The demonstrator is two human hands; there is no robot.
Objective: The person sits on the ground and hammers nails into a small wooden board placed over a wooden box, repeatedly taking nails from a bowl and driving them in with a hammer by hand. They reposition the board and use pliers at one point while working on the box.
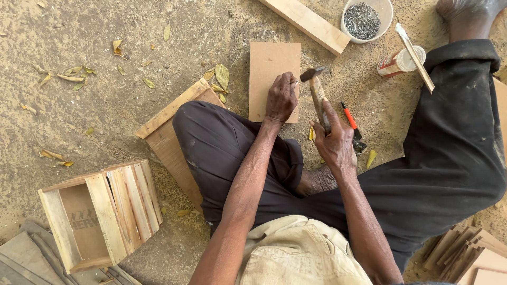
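Both hands busy: left fingers [288, 84] pinch something tiny on the board [266, 66]; right hand [335, 140] grips the hammer [317, 89].

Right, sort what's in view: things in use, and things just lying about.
In use: left hand pinching something small on the brown board; right hand gripping the hammer; bowl of nails.
Lying about: slatted crate; can; red-handled tool; plank; dry leaves.

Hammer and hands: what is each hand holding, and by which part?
The right hand grips the hammer by its wooden handle, low down. The left hand pinches something small at its fingertips against the board; too small to tell.
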